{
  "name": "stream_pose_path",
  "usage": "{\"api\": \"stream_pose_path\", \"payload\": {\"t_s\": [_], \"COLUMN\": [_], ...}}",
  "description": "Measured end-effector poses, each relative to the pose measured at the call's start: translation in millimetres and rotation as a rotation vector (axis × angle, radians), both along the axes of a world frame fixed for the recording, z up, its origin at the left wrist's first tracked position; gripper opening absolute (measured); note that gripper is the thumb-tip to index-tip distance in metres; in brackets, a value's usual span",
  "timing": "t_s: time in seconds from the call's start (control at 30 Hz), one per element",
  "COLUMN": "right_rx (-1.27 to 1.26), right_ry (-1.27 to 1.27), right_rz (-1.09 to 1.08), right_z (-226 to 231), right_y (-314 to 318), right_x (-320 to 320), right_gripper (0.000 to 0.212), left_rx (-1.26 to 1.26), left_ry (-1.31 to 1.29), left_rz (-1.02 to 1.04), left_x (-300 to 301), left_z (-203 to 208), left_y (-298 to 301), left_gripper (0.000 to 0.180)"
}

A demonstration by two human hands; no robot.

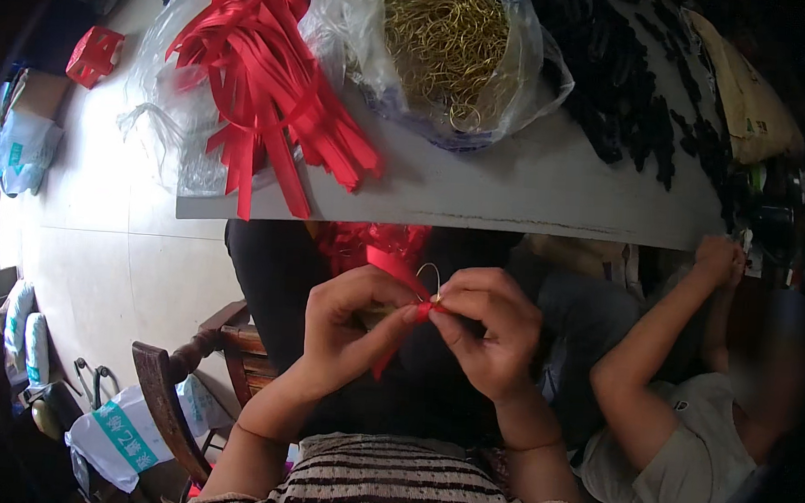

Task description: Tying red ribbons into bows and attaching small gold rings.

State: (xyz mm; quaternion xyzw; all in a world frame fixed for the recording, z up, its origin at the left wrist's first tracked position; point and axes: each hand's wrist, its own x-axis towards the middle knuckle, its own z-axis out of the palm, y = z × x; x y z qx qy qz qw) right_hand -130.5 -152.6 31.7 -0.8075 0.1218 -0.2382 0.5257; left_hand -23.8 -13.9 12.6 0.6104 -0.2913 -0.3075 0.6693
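Both my hands meet over my lap, just in front of the table edge. Between the fingertips of my left hand (358, 317) and my right hand (490, 324) is a red ribbon (393, 266) at a thin gold wire hook (431, 268). The hook's curved end rises above my fingers. My left thumb and fingers pinch the ribbon, one end of which hangs below. At the hook's base, my right thumb and forefinger close on it; the exact contact is partly hidden. More red ribbon pieces (376, 239) lie on my lap beneath the table edge.
On the grey table (478, 196) lie a bundle of red ribbons (274, 90), a plastic bag of gold wire hooks (449, 49) and dark strips (620, 90). A co-worker (684, 439) sits at my right. A wooden chair (172, 385) stands at left; a red stool (94, 56) is farther off.
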Motion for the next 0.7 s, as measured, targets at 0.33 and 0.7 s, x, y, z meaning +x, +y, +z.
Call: {"api": "stream_pose_path", "payload": {"t_s": [0.33,0.7], "right_rx": [0.17,0.338], "right_ry": [-0.021,-0.012], "right_rz": [-0.008,0.009], "right_z": [-3.9,-15.6], "right_y": [-3.2,-8.7], "right_x": [-2.8,3.0], "right_gripper": [0.022,0.037], "left_rx": [-0.05,-0.068], "left_ry": [-0.179,0.407], "left_rz": [-0.054,-0.046], "left_x": [4.2,-3.8], "left_z": [7.6,-3.0], "left_y": [-7.4,-4.8], "left_gripper": [0.016,0.01]}}
